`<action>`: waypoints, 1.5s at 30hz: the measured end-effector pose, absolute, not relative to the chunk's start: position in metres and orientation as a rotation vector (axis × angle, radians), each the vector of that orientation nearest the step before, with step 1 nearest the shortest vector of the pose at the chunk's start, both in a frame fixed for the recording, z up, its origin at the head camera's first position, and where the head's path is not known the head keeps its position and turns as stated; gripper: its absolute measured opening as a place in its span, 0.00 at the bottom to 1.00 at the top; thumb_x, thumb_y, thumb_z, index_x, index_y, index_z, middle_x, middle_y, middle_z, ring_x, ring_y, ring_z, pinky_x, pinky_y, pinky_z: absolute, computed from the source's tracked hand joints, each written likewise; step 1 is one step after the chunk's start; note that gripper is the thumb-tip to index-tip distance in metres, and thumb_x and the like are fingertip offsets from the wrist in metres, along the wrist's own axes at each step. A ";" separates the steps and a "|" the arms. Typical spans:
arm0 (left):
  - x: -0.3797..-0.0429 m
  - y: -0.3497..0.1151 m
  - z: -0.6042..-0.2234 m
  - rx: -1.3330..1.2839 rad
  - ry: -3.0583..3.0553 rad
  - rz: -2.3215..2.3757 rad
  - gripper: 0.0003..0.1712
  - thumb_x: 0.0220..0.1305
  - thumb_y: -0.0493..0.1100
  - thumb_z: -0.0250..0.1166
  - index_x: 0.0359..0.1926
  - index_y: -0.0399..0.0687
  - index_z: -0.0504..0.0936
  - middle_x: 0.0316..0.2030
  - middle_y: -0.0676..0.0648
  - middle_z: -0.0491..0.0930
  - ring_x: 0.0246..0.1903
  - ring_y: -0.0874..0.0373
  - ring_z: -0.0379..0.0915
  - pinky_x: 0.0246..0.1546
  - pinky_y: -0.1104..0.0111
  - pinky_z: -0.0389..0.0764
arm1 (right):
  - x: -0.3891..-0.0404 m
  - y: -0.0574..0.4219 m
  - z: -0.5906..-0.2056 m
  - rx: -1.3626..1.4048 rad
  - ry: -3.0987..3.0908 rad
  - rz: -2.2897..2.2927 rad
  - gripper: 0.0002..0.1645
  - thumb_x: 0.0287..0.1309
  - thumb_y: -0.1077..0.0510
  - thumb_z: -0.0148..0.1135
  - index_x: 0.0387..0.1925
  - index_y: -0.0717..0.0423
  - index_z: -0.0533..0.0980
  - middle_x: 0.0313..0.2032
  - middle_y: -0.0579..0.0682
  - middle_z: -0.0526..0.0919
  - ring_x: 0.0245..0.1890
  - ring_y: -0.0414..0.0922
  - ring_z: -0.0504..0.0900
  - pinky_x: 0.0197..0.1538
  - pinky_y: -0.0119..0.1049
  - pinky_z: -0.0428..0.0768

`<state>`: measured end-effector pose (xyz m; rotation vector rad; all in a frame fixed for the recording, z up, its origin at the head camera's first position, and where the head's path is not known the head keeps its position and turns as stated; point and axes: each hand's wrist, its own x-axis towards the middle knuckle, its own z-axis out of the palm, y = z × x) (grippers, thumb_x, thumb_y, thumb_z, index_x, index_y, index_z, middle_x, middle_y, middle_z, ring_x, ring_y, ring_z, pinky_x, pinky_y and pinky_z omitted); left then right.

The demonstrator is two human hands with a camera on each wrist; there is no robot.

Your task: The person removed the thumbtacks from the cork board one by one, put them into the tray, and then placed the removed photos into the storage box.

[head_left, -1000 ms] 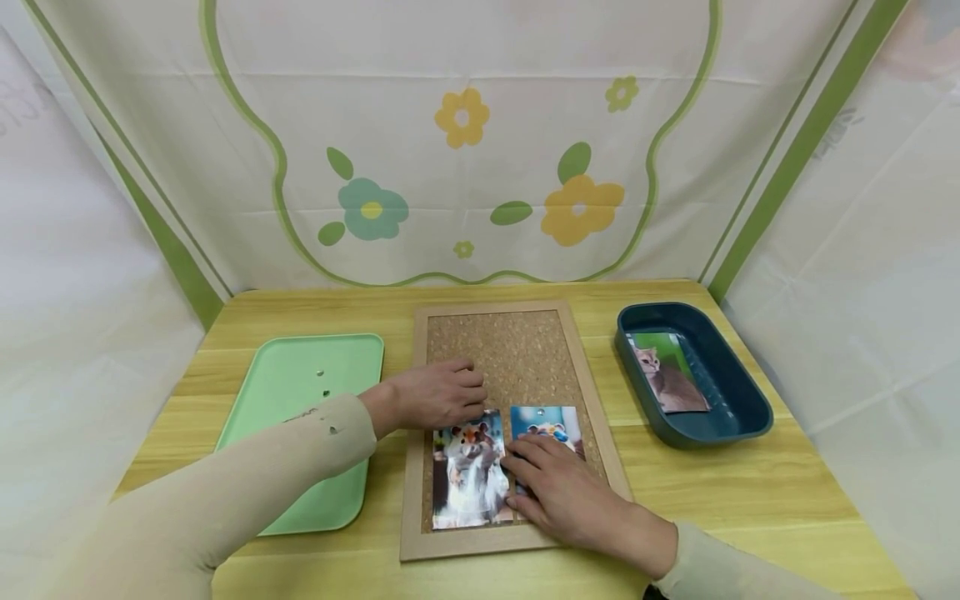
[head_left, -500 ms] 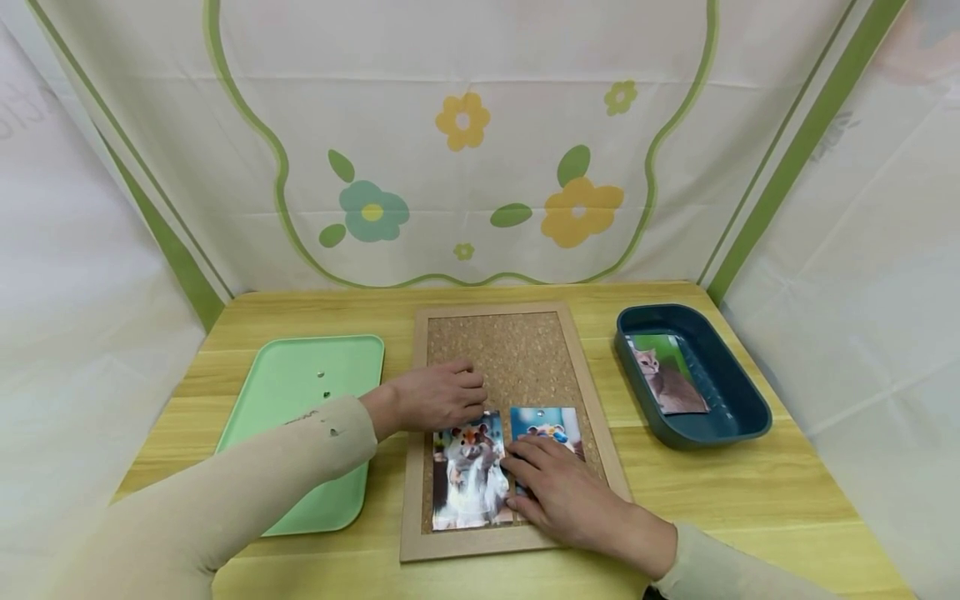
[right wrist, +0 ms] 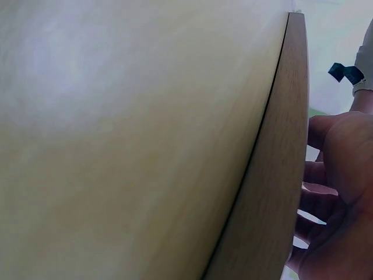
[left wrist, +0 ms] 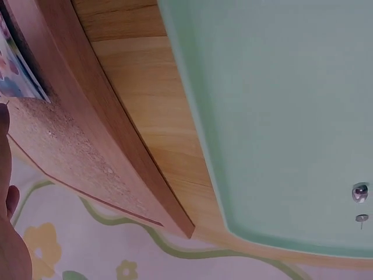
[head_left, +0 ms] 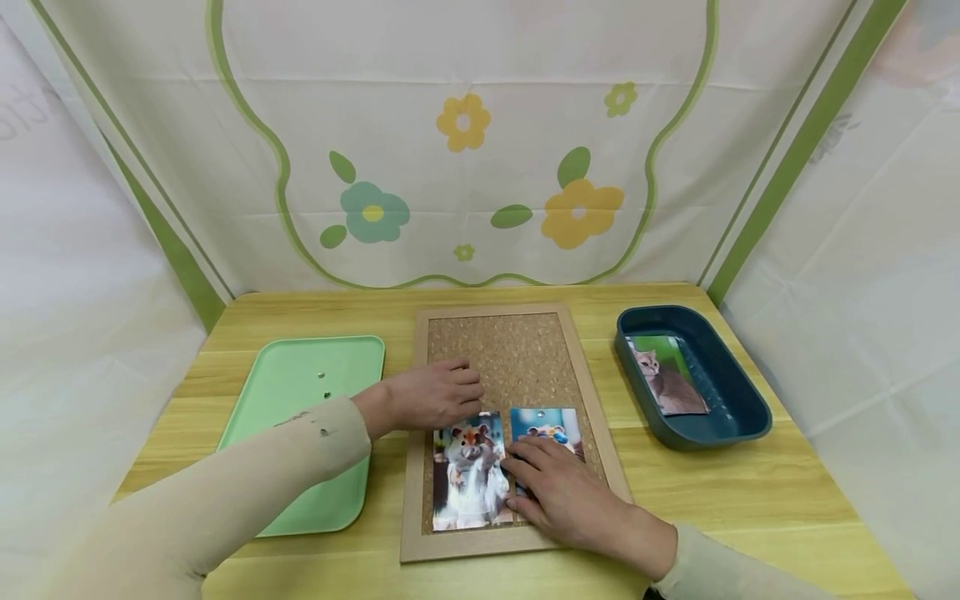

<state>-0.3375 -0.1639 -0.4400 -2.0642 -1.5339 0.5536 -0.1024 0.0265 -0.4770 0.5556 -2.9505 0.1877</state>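
Observation:
A corkboard (head_left: 517,354) with a wooden frame lies in front of me. On its near left part is a glossy hamster photo (head_left: 468,479); beside it, a second photo (head_left: 567,423) has a silver thumbtack (head_left: 542,413) at its top edge. My left hand (head_left: 435,396) is curled over the hamster photo's top edge, its fingertips hidden in the head view. In the left wrist view, a thin pin point (left wrist: 6,104) shows at the fingertip, so the hand pinches a thumbtack. My right hand (head_left: 562,492) rests with extended fingers across the second photo, fingertips at the hamster photo's right edge.
To the left is a green tray (head_left: 348,358), partly under my left sleeve, bearing two silver thumbtacks (left wrist: 361,192). A dark blue bin (head_left: 731,379) with a cat photo (head_left: 670,379) inside stands on the right. Flowered cloth (head_left: 465,200) hangs behind the wooden table (head_left: 720,500).
My left hand has shifted very slightly leftward at the hamster photo's top edge. My right hand and both photos on the board hold their places.

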 end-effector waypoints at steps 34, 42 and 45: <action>-0.340 -0.186 -0.437 -1.999 -1.475 0.358 0.06 0.80 0.46 0.59 0.46 0.55 0.83 0.45 0.54 0.81 0.48 0.56 0.73 0.62 0.58 0.76 | -0.102 0.027 -0.475 0.551 -2.966 0.194 0.28 0.76 0.40 0.59 0.67 0.51 0.79 0.68 0.52 0.79 0.71 0.52 0.75 0.72 0.51 0.74; -0.345 -0.195 -0.440 -1.981 -1.517 0.359 0.05 0.80 0.45 0.60 0.45 0.55 0.82 0.46 0.54 0.81 0.48 0.56 0.73 0.61 0.58 0.75 | -0.102 0.027 -0.475 0.550 -2.972 0.200 0.28 0.77 0.40 0.59 0.67 0.50 0.79 0.69 0.52 0.78 0.71 0.52 0.74 0.73 0.51 0.73; -0.346 -0.199 -0.441 -1.971 -1.533 0.359 0.04 0.79 0.46 0.61 0.44 0.55 0.81 0.46 0.54 0.81 0.48 0.55 0.74 0.62 0.58 0.76 | -0.102 0.027 -0.476 0.546 -2.975 0.196 0.29 0.77 0.40 0.58 0.68 0.50 0.79 0.69 0.52 0.78 0.71 0.52 0.74 0.73 0.52 0.73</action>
